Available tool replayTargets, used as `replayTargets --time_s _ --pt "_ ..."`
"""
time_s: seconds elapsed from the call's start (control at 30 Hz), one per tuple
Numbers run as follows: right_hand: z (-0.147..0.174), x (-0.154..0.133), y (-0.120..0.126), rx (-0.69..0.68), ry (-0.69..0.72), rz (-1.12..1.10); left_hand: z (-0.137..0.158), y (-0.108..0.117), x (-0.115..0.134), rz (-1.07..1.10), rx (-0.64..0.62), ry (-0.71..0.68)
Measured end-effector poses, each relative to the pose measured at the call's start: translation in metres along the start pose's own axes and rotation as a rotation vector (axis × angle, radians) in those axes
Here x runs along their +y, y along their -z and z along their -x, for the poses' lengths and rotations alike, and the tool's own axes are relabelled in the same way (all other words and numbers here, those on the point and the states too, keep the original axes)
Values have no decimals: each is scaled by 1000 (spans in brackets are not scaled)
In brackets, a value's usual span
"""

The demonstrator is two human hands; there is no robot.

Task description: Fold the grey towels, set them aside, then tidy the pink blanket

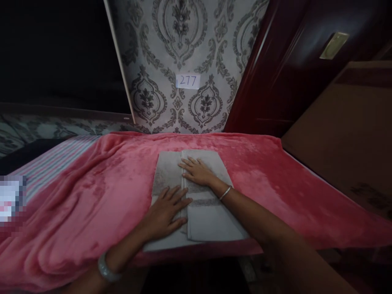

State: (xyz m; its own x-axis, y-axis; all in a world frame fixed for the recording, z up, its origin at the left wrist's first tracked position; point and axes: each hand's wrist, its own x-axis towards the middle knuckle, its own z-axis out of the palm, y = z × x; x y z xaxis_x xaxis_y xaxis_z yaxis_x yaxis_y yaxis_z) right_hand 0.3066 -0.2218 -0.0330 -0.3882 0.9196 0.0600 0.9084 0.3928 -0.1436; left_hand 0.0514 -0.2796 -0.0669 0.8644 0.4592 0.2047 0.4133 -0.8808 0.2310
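Observation:
A pale grey folded cloth (211, 222), its exact kind unclear, lies flat on a pink plush blanket (257, 179). Its two sides fold in toward a seam down the middle, and darker grey bands cross it. My left hand (167, 210) rests palm down with spread fingers on the left part, near the seam. Farther up, on the right part, my right hand (197, 170) also presses flat with its fingers apart. Neither hand grips anything. A wide silvery bracelet (107, 267) circles my left wrist and a thin one (225, 192) my right.
A striped cloth (64, 155) shows at the blanket's left. Behind are patterned wallpaper (180, 41) with a paper marked 277 (188, 81), and a dark screen (61, 57). A dark red door or cabinet (275, 73) and a brown panel (343, 134) stand at the right.

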Motion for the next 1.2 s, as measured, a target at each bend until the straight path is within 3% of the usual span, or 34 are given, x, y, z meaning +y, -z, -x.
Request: replayTargets --time_s 0.2,0.37,0.5,0.63,0.77,0.83,0.97,1.2 --pt "0 -10 4 55 -25 -35 -3 7 3 -13 -50 20" --pt "29 -23 1 97 -69 -48 -4 11 6 -26 -80 36" --pt "90 -22 -7 94 -47 -100 -7 13 8 -38 -122 66" --pt "175 7 -21 118 -94 -177 -9 17 12 -29 -154 90" --pt "243 47 -45 279 -274 -215 -10 20 15 -7 -159 91" --pt "261 58 -58 372 -265 -208 -10 19 13 3 -147 72" --pt "268 56 -71 498 -116 -153 -5 17 3 -25 -73 -14" --pt "254 42 -61 521 -21 -84 36 33 -26 -243 -31 -98"
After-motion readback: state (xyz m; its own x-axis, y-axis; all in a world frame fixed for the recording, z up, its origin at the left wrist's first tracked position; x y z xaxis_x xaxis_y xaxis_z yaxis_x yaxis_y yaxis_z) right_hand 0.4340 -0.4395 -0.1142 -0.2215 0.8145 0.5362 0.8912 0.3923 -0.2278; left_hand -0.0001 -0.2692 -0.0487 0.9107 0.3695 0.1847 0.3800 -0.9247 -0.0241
